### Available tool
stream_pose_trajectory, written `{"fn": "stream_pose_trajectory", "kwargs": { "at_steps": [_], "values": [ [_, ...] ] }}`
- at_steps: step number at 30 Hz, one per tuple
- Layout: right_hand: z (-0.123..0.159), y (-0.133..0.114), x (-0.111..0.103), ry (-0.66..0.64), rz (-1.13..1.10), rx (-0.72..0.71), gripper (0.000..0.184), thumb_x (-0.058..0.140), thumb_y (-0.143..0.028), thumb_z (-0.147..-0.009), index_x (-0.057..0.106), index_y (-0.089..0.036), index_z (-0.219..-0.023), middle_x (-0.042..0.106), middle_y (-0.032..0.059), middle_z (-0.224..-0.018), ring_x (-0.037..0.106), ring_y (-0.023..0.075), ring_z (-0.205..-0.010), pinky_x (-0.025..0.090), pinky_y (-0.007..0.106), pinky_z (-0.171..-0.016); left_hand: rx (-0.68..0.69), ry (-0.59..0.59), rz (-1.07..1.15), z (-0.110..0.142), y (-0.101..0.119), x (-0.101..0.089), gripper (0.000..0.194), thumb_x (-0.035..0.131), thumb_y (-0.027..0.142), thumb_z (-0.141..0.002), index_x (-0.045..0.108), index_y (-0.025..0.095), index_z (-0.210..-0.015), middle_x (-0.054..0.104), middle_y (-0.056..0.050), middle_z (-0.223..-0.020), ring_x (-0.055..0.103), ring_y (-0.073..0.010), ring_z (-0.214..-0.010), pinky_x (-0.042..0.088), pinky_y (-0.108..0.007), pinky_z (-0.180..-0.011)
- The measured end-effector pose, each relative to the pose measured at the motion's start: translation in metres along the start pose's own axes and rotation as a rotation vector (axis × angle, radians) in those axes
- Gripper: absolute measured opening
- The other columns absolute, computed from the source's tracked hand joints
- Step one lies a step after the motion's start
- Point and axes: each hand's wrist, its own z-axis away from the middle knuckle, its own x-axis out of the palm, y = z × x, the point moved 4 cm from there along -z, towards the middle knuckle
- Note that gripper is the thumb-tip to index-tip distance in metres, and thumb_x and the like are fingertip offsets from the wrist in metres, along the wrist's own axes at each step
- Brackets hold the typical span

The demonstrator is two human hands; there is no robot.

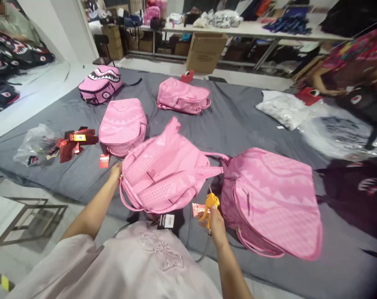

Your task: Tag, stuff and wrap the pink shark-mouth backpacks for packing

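A pink backpack lies back-side up on the grey sheet in front of me, straps toward me. My left hand grips its left edge, fingers closed on the fabric. My right hand is closed round small yellow-handled scissors, held just right of the backpack above a pink hang tag. A black tag hangs from the backpack's near edge. A second pink backpack lies to the right.
Three more pink backpacks lie farther back. A clear bag with red tags sits at left. White wrapping and dark backpacks lie right, near another person. A cardboard box stands beyond.
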Motion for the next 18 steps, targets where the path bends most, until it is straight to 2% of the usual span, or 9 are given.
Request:
{"fn": "stream_pose_trajectory", "kwargs": {
  "at_steps": [2,5,7,10,12,13,16,18],
  "values": [
    [0.007,0.02,-0.022,0.024,0.044,0.068,0.075,0.044,-0.079,-0.077,0.055,-0.017,-0.118,0.07,0.008,-0.08,0.071,0.0279,-0.074,0.056,0.037,-0.06,-0.045,-0.005,-0.141,0.018,-0.043,0.01,0.03,0.057,0.038,-0.095,0.066,0.012,-0.11,0.072,-0.012,-0.104,0.068,-0.0237,-0.099,0.055,-0.044,-0.091],
    [0.022,0.034,-0.053,0.026,0.118,0.101,0.079,0.042,-0.079,-0.08,0.052,-0.017,-0.126,0.07,0.0097,-0.083,0.072,0.0294,-0.08,0.057,0.038,-0.063,-0.025,0.017,-0.261,0.046,-0.08,0.013,0.033,0.056,0.03,-0.093,0.063,0.016,-0.123,0.065,-0.014,-0.129,0.056,-0.0268,-0.127,0.041,-0.045,-0.112],
    [0.036,0.029,-0.075,0.073,0.175,0.083,0.083,0.04,-0.081,-0.081,0.048,-0.017,-0.133,0.07,0.0111,-0.085,0.072,0.0308,-0.082,0.058,0.039,-0.065,0.117,-0.013,-0.416,0.066,-0.092,0.02,0.05,0.06,0.031,-0.091,0.054,0.018,-0.138,0.049,-0.012,-0.15,0.041,-0.0268,-0.142,0.03,-0.043,-0.12],
    [0.057,0.001,-0.096,0.164,0.334,-0.026,0.085,0.038,-0.081,-0.084,0.045,-0.017,-0.139,0.07,0.0128,-0.089,0.071,0.0313,-0.085,0.059,0.04,-0.064,0.354,-0.14,-0.815,0.097,-0.106,0.043,0.079,0.067,0.039,-0.086,0.035,0.014,-0.153,0.029,-0.018,-0.161,0.029,-0.0341,-0.148,0.027,-0.048,-0.119],
    [0.069,-0.02,-0.093,0.144,0.429,-0.088,0.082,0.037,-0.079,-0.086,0.047,-0.016,-0.139,0.071,0.0134,-0.093,0.071,0.0304,-0.087,0.059,0.038,-0.064,0.422,-0.184,-1.012,0.11,-0.115,0.055,0.089,0.069,0.042,-0.085,0.028,0.008,-0.155,0.026,-0.023,-0.161,0.029,-0.038,-0.146,0.03,-0.051,-0.116],
    [0.072,-0.028,-0.085,0.087,0.463,-0.094,0.081,0.036,-0.078,-0.087,0.049,-0.016,-0.138,0.071,0.0134,-0.094,0.071,0.0298,-0.087,0.058,0.038,-0.064,0.44,-0.184,-1.066,0.114,-0.119,0.059,0.089,0.069,0.042,-0.085,0.027,0.007,-0.155,0.027,-0.023,-0.161,0.03,-0.0385,-0.145,0.032,-0.051,-0.114],
    [0.063,-0.052,-0.043,-0.192,0.58,-0.096,0.075,0.036,-0.075,-0.087,0.054,-0.017,-0.131,0.072,0.0112,-0.09,0.071,0.0267,-0.08,0.057,0.035,-0.063,0.471,-0.158,-1.124,0.116,-0.121,0.062,0.08,0.067,0.037,-0.087,0.032,0.008,-0.153,0.037,-0.022,-0.155,0.04,-0.0378,-0.136,0.039,-0.05,-0.107],
    [0.043,-0.074,-0.017,-0.284,0.7,-0.177,0.066,0.036,-0.072,-0.089,0.059,-0.018,-0.12,0.071,0.0081,-0.081,0.07,0.0238,-0.071,0.054,0.033,-0.061,0.473,-0.16,-1.094,0.116,-0.118,0.061,0.075,0.066,0.035,-0.088,0.037,0.009,-0.151,0.045,-0.021,-0.148,0.045,-0.0368,-0.129,0.041,-0.05,-0.104]
  ]
}}
